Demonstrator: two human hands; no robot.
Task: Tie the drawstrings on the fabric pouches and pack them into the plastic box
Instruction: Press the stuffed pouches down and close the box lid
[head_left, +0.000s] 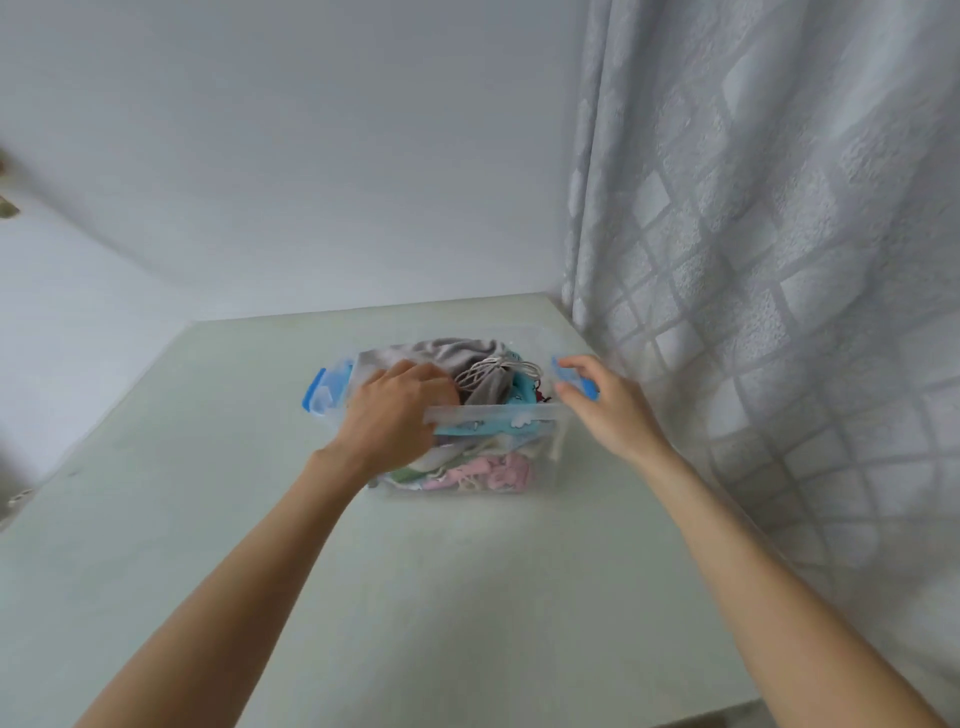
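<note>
Packing pouches down into the clear plastic box

Head view: your left hand (400, 410) reaches over the near rim of the plastic box (498, 413), fingers curled down into the fabric pouches (483, 470), seemingly pressing a grey pouch (480, 387) in to make room; whether it grips cloth is hidden. Your right hand (597, 400) hangs loosely spread beside the blue latch (574, 376), likely steadying the box on the table (467, 597).

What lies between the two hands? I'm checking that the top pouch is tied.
In the head view, between left hand and right hand lies a grey pouch, its white drawstring bunched at the neck, inside the plastic box.
</note>
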